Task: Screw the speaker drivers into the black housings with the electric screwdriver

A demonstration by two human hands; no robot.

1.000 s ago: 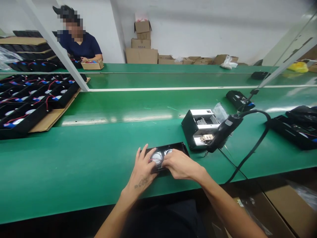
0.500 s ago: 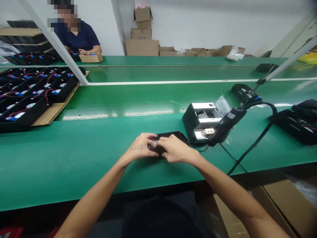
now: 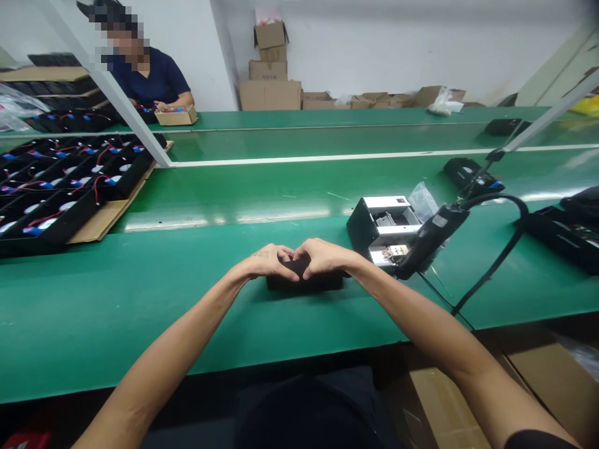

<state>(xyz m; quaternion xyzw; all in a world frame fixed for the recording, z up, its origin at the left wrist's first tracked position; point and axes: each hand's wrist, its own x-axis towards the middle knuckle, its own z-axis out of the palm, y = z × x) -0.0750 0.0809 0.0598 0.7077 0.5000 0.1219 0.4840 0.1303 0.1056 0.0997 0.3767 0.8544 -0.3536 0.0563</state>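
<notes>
"Black casing [image 3: 309, 284]: where have I got it now?"
"On the green bench [image 3: 163, 299], left of the open-fronted machine [image 3: 395, 230], close in, probably for easy two-handed reach."
"And my hands?"
"Left hand [image 3: 270, 261] and right hand [image 3: 322, 255] half curled over it, thumbs nearly meeting, likely steadying both sides; fingertips partly hidden, so I can't tell whether they grip."

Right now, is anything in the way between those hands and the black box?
Nothing visible is: the left hand and right hand both appear to touch the black box. The small machine stands off to the right.
</notes>
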